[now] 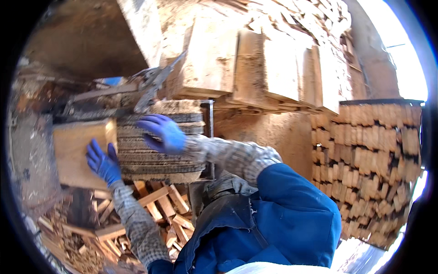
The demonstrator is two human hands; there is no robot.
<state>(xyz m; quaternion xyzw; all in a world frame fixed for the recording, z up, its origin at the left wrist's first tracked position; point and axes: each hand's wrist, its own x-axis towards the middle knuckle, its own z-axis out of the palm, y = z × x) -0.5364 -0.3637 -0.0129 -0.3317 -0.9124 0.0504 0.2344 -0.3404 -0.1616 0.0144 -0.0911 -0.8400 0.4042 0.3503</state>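
In the head view, the pale yellow wood block (72, 148) sits at the left of the frame, next to the left end of some long dark and light strips (157, 168). The left grip (104, 165) lies on the block near its right side. Its fingers are spread out and not curled around anything, so it looks like it is pressing down to keep the block steady, not lifting it. The right grip (165, 135) is loose too, with nothing in it. It is over the strips, left of the middle of the frame, maybe to stay close to the block. It is blurry, so I cannot tell if it touches them. Both grips wear blue gloves, perhaps because rough wood can give you splinters.

Big wood blocks (207, 59) stand side by side at the top, close enough to reach, I think. On the right, small boards (365, 171) are piled in rows, maybe so they stay tidy. At the lower left, wood scraps (168, 202) lie every which way, as if just dropped there.
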